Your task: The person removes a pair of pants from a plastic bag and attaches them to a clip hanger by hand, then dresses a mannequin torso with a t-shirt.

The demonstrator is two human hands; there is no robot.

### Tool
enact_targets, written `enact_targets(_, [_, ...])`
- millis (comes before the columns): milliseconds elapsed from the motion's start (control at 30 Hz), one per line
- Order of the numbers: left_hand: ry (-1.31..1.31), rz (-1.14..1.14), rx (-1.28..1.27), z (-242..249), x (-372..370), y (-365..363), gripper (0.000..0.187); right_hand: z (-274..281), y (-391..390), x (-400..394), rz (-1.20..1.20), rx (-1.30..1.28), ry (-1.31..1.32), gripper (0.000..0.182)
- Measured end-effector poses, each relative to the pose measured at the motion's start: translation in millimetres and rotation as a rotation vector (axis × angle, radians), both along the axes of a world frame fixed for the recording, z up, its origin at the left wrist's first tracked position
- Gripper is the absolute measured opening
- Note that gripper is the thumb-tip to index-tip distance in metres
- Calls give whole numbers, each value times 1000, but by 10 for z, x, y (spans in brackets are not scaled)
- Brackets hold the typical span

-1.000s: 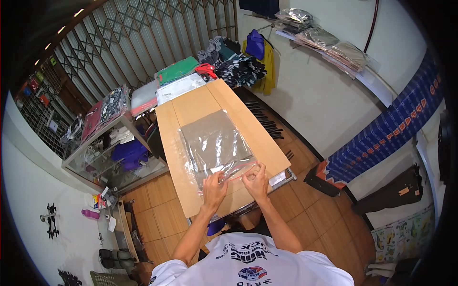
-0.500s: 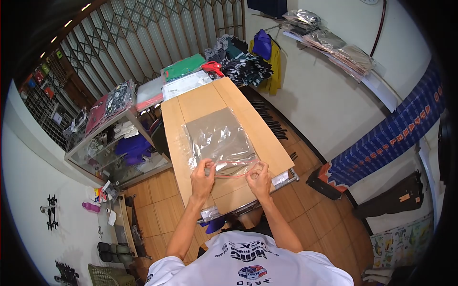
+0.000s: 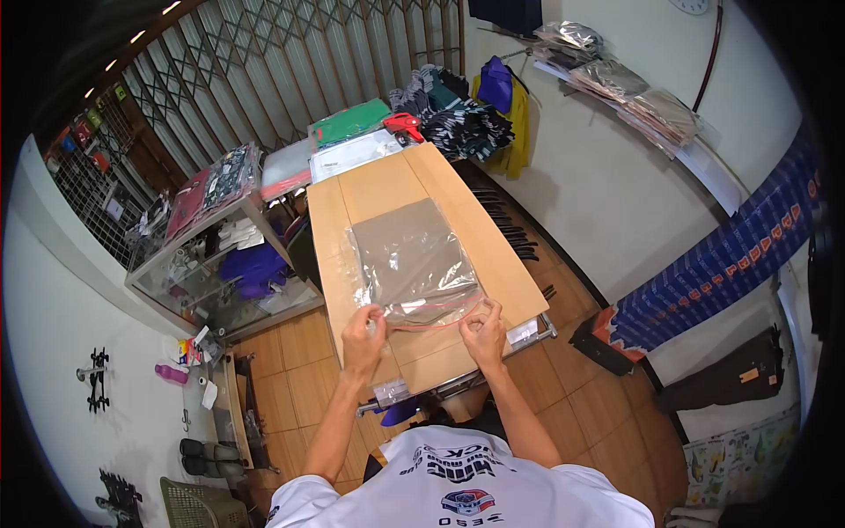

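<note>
On the wooden table lies a clear plastic bag (image 3: 414, 255) with a folded grey-brown cloth item inside. Its mouth, edged with a red strip, faces my body. My left hand (image 3: 363, 339) pinches the bag's left corner near that strip. At the other corner, my right hand (image 3: 483, 335) grips the bag's edge between thumb and fingers. The mouth is spread wide between both hands, and the bag's body rests flat on the tabletop. Fine detail of the seal under my fingertips is hidden.
The wooden table (image 3: 378, 189) carries papers (image 3: 352, 157), a green packaged item (image 3: 352, 121) and a red tool (image 3: 405, 127) at its far end. A glass cabinet (image 3: 211, 273) stands left. Stacked blue boxes (image 3: 704, 264) rise at right.
My left hand has moved slightly down and left along the bag's mouth. My right hand keeps its hold at the right corner. The view has shifted a little.
</note>
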State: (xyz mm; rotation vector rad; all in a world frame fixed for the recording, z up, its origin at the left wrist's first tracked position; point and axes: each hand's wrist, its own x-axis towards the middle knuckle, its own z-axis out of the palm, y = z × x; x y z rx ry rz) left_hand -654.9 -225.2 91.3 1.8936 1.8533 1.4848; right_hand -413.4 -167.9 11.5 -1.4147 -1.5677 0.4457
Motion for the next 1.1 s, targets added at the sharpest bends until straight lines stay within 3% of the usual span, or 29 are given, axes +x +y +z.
enact_targets(267, [62,-4,194,384,-166,167,21,71,-37,-4,-1,-130,43,60])
enact_targets(467, [61,-128,129,388,-31,87,25,109,-148,-63,-23,-75,135,37])
enact_targets(533, [32,-122,81,296,-62,154,26,85,-206,-111,76,100,-86,22])
enact_targets(633, [7,-94,-3,80,-184,369,31,124,-293,-294,115,167,-207,17])
enact_targets(700, [11,-68,-34,-62,-309,578,35,53,-264,-387,170,137,-207,23])
enact_targets(800, [165,-42,-184,-241,-558,987,58,107,-219,-538,224,181,-256,25])
enact_targets(967, [284,62,-312,-583,-932,1733,71,173,-147,-691,255,40,-436,25])
enact_targets(1100, [280,69,-412,-532,-1003,2080,80,85,-33,-714,240,-14,-532,21])
